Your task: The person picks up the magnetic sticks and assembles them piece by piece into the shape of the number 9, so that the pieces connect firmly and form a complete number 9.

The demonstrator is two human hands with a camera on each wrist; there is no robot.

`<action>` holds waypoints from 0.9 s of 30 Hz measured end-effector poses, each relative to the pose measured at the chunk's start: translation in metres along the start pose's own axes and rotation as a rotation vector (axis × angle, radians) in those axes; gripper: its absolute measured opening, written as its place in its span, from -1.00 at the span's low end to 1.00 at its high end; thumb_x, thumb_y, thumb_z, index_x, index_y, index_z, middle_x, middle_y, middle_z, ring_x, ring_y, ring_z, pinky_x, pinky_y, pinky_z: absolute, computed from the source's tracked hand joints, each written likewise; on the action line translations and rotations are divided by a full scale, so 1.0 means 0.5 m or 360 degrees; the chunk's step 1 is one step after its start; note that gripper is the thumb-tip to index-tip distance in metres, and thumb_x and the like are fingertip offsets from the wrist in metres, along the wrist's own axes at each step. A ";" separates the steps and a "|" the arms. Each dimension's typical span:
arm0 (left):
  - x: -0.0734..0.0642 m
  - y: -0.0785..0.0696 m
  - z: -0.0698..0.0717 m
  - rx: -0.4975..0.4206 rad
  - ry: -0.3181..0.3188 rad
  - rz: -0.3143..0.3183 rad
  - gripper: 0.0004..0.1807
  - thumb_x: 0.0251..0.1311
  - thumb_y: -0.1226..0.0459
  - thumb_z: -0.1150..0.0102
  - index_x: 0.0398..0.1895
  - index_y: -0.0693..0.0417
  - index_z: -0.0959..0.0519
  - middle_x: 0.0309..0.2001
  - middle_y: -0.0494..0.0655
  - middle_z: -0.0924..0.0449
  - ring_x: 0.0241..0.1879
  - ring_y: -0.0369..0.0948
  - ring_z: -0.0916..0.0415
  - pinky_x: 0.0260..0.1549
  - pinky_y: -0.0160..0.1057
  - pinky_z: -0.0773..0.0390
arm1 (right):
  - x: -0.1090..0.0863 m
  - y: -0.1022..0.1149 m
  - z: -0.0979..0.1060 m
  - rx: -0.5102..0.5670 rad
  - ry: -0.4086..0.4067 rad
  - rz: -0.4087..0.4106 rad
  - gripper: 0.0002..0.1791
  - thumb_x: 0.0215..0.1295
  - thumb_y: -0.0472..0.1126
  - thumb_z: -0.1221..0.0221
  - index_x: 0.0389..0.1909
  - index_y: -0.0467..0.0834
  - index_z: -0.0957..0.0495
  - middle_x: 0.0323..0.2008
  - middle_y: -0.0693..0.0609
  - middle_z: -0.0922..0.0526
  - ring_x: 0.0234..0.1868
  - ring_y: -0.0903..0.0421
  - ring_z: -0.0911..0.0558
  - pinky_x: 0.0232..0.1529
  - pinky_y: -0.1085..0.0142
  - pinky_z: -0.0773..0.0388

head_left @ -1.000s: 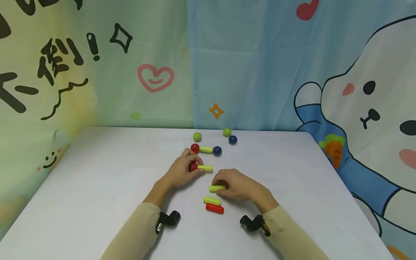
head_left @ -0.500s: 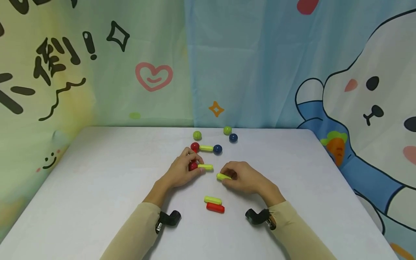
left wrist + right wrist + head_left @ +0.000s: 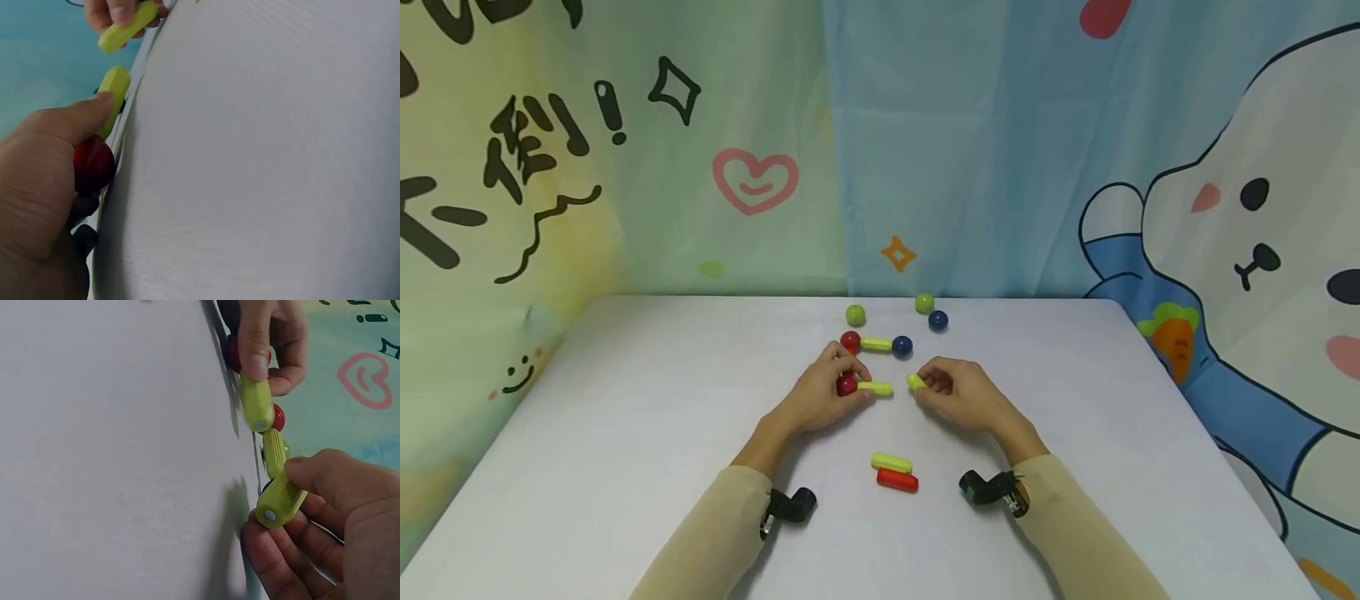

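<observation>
My left hand [image 3: 822, 392] grips a red ball [image 3: 847, 384] and the yellow-green rod [image 3: 876, 388] joined to it, the thumb lying on the rod. Behind those fingers, a bit of red rod [image 3: 851, 351] shows below a second red ball [image 3: 850, 340]. From that ball another yellow-green rod [image 3: 876, 343] runs to a blue ball [image 3: 902, 347]. A loose yellow-green rod [image 3: 281, 503] is pinched between thumb and fingers of my right hand [image 3: 962, 396]; a silvery disc marks its end. A small gap separates this rod from the left hand's rod.
Nearer me, a yellow-green rod [image 3: 891, 462] and a red rod [image 3: 897, 480] lie side by side on the white table [image 3: 625, 467]. Toward the back edge sit two green balls, left [image 3: 855, 315] and right [image 3: 924, 302], and a blue ball [image 3: 937, 321]. A printed curtain [image 3: 970, 150] hangs behind.
My right hand has lifted its yellow-green rod away from the two lying rods and moved it forward, level with the left hand's rod. The left hand has stayed in place.
</observation>
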State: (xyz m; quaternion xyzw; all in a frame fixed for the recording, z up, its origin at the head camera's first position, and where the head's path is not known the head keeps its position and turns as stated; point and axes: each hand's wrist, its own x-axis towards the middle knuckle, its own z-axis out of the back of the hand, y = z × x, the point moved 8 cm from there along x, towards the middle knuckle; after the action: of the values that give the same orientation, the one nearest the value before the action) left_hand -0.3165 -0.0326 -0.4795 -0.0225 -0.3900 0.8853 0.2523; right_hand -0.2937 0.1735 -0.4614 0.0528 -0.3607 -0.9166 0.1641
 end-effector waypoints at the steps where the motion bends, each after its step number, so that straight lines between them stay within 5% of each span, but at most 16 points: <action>1: 0.000 0.000 -0.001 0.0001 0.0002 0.0002 -0.80 0.23 0.13 -0.44 -0.14 -0.16 -0.63 -0.06 -0.18 -0.35 -0.12 -0.20 -0.43 -0.11 -0.21 -0.43 | 0.002 -0.003 0.000 -0.0001 -0.0012 -0.0010 -0.76 0.36 -0.14 -0.31 -0.02 -0.13 -0.65 -0.23 0.06 -0.67 -0.20 0.15 -0.60 -0.08 0.21 -0.59; 15: 0.007 -0.003 0.006 0.0012 0.0041 0.0019 -0.84 0.26 0.12 -0.40 -0.17 -0.15 -0.64 -0.10 -0.17 -0.38 -0.15 -0.22 -0.43 -0.08 -0.20 -0.46 | 0.029 -0.009 -0.008 0.0062 -0.0106 -0.0034 -0.77 0.36 -0.14 -0.31 -0.05 -0.17 -0.67 -0.26 0.04 -0.68 -0.24 0.15 -0.61 -0.15 0.28 -0.58; 22: 0.028 -0.022 0.011 0.0129 -0.0002 -0.0032 -0.89 0.35 0.10 -0.28 -0.19 -0.11 -0.64 -0.13 -0.14 -0.44 -0.20 -0.18 -0.42 -0.12 -0.18 -0.45 | 0.030 -0.016 -0.006 0.0095 -0.0130 -0.0088 -0.75 0.35 -0.13 -0.31 -0.05 -0.18 -0.67 -0.25 0.03 -0.69 -0.25 0.14 -0.59 -0.14 0.26 -0.56; 27: 0.050 -0.042 0.017 0.0225 -0.0088 -0.0097 -0.89 0.37 0.15 -0.27 -0.12 -0.09 -0.66 0.03 -0.09 -0.39 -0.10 -0.13 -0.45 -0.03 -0.14 -0.50 | 0.032 -0.019 0.000 0.0095 -0.0184 -0.0092 -0.74 0.34 -0.12 -0.32 -0.06 -0.18 -0.67 -0.26 0.02 -0.70 -0.27 0.15 -0.59 -0.16 0.26 -0.55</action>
State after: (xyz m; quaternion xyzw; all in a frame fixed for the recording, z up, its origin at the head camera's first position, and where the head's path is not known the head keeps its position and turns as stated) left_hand -0.3311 -0.0147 -0.4551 0.0319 -0.3338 0.9028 0.2693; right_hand -0.3113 0.1746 -0.4677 0.0150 -0.3951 -0.9113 0.1146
